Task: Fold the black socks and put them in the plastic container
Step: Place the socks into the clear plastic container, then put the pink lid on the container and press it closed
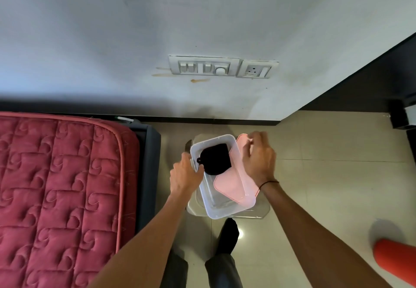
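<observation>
A clear plastic container (216,212) stands on a small grey stool (262,210) in front of me. Folded black socks (216,159) lie inside it at the far end. A pink lid (234,186) rests tilted across the container's right side, partly over the opening. My left hand (184,175) grips the container's left rim, thumb inside near the socks. My right hand (258,157) hovers over the lid's far right edge with fingers curled and apart; I cannot tell whether it touches the lid.
A bed with a red quilted mattress (60,188) fills the left. A white wall with a switch panel (222,67) is straight ahead. Beige floor tiles (326,186) spread right, with an orange object (396,263) at lower right. My legs (225,254) stand below the stool.
</observation>
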